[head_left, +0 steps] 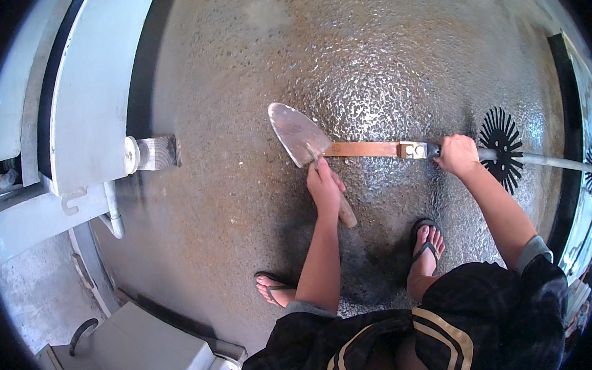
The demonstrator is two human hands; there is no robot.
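My left hand (pixel 323 189) is closed around the wooden handle of a pointed trowel (pixel 297 132), its worn metal blade aimed away from me and to the left. In my right hand (pixel 458 153) is the dark grip of a long tool. A flat copper-coloured strip (pixel 368 149) runs leftward from a bolted clamp (pixel 414 150) on this tool and meets or passes behind the base of the trowel blade. To the right of my right hand, a grey rod (pixel 555 162) passes a black spiky disc (pixel 502 151). How the rod joins the grip is hidden by my fingers.
Wet, rough, shiny concrete floor (pixel 234 66) spreads under my sandalled feet. Pale machine housings (pixel 94 95) stand at the left, with a round roller end (pixel 131 155) jutting out. A grey metal box (pixel 137 351) is near left. A dark-edged panel (pixel 564 87) lines the right.
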